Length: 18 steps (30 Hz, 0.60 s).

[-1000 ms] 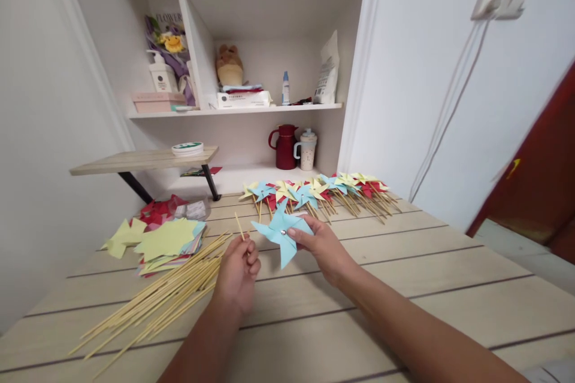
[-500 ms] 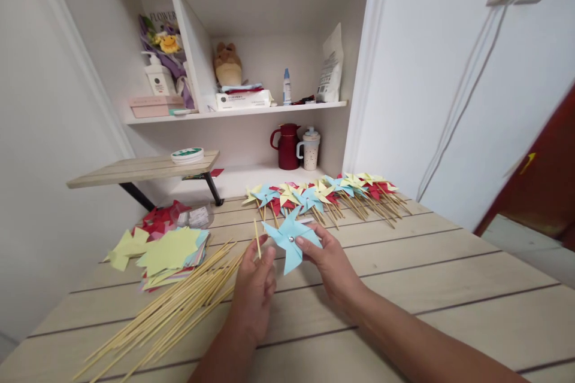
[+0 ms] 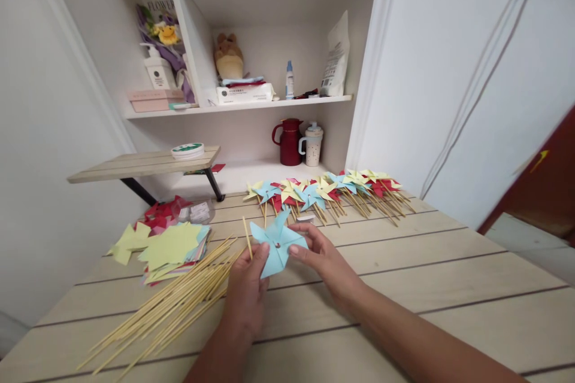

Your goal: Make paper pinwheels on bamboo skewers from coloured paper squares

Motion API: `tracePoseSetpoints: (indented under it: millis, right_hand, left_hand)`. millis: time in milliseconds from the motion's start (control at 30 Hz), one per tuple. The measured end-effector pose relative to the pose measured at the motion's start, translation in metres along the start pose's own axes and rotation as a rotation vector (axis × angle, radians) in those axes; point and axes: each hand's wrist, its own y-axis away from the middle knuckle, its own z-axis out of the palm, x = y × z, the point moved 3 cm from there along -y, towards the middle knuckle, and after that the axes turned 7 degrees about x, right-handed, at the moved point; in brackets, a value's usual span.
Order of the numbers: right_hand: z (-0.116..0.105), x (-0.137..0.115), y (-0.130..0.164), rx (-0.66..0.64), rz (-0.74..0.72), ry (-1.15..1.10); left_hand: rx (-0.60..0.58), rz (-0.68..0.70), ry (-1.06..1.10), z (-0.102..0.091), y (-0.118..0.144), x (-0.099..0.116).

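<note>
Grip pinching, the left hand (image 3: 245, 290) and right hand (image 3: 326, 257) hold a blue pinwheel (image 3: 272, 260) over the surface (image 3: 449, 281), facing the person. The left's stick (image 3: 247, 236) points up, leaning left. More pinwheels (image 3: 310, 197) lie beyond.

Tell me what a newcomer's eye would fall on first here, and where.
Probably the light-blue paper pinwheel, near the middle of the picture, touched by both the left hand and the right hand. Next might come the yellow, blue and red pinwheels along the back of the table, then the loose sticks to the left.
</note>
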Motion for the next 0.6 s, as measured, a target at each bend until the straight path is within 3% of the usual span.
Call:
tracePoseSetpoints:
  millis: [233, 433, 600]
  right_hand:
    - [-0.0094, -0.0084, -0.0045, 0.052, -0.046, 0.039]
    - [-0.0095, -0.0066, -0.007, -0.054, -0.032, 0.102]
    - [-0.0079, -0.0004, -0.0075, -0.048, -0.008, 0.122]
  left_hand:
    - [0.087, 0.054, -0.132, -0.0047, -0.0023, 0.0004]
    - [0.074, 0.131, -0.272, -0.0045, -0.0051, -0.0024]
    - [0.049, 0.194, -0.333, -0.003, -0.004, -0.0005]
